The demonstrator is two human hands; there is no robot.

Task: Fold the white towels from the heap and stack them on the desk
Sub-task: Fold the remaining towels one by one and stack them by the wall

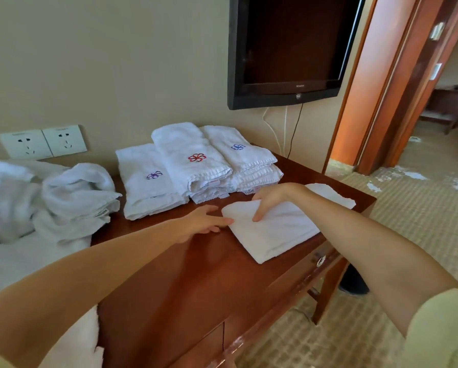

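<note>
1. The towel [275, 235] lies flat at the desk's [169, 274] front right, its long axis running along the front edge.
2. The right hand [271, 200] is on its left end, fingers curled and pinching cloth (as it seems). The left hand [205, 220], fingers straight, touches the same corner.
3. The stacks [196, 166] sit just behind and the heap [74, 200] is well left.

No legible text anywhere.

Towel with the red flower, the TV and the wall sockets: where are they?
Towel with the red flower [196, 158]: head view, on the stitched flower.
TV [289, 43]: head view, middle of the dark screen.
Wall sockets [26, 144]: head view, on the left plate.
</note>
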